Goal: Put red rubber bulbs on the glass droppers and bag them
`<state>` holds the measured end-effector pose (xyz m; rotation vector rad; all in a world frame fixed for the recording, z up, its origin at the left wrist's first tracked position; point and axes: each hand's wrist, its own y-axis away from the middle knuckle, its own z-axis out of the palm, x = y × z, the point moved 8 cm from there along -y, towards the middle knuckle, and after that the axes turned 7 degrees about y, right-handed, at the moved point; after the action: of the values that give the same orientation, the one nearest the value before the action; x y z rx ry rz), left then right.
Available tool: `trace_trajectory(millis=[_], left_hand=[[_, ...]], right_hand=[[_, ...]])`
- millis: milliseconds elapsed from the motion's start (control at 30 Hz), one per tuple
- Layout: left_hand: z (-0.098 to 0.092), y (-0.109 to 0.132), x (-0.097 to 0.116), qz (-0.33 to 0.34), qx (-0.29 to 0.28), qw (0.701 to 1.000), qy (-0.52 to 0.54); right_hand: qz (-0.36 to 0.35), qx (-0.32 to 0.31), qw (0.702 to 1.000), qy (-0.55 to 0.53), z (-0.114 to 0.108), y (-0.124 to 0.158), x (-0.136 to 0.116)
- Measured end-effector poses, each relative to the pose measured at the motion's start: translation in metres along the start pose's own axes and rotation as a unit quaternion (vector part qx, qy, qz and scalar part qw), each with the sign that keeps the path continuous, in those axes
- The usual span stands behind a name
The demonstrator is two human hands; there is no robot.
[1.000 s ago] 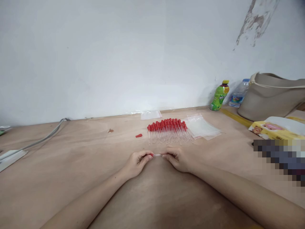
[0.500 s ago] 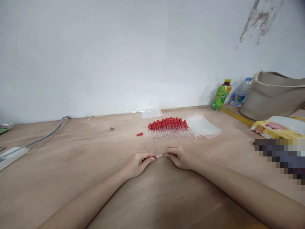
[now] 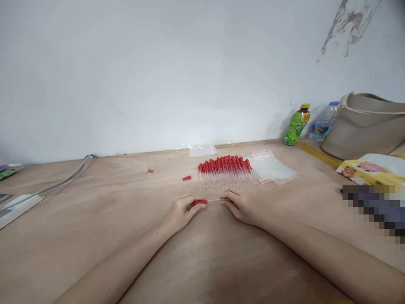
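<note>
Between thumb and fingers, my left hand (image 3: 183, 211) grips a red rubber bulb (image 3: 200, 202). A thin clear tube (image 3: 215, 200) extends rightward from the bulb, and my right hand (image 3: 242, 205) pinches its far end. Just beyond my hands lies a row of red-capped droppers (image 3: 224, 164), bulbs toward the wall and clear stems toward me. A single loose red bulb (image 3: 187, 178) rests left of that row.
Clear plastic bags (image 3: 274, 166) lie right of the row, and another bag (image 3: 202, 150) by the wall. At right stand a green bottle (image 3: 296, 126), a water bottle (image 3: 323, 122), a grey bag (image 3: 363, 131) and a yellow tissue pack (image 3: 363, 169). A cable (image 3: 69, 179) runs at left.
More of the red bulb now shows at my left fingers. Both hands and the dropper have moved slightly up in view, and the tube between them is more visible.
</note>
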<state>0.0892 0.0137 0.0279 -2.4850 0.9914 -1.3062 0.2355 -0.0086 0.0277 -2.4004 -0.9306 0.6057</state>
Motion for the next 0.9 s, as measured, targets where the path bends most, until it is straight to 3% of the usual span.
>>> trace_trajectory(millis=[633, 900], left_hand=[[0.011, 0.004, -0.008, -0.03, -0.042, 0.998, 0.031], [0.013, 0.005, -0.001, -0.005, -0.065, 0.998, -0.001]], right_hand=[[-0.031, 0.005, 0.999, 0.037, 0.005, 0.002, -0.01], [-0.047, -0.01, 0.996, 0.072, 0.007, -0.003, -0.022]])
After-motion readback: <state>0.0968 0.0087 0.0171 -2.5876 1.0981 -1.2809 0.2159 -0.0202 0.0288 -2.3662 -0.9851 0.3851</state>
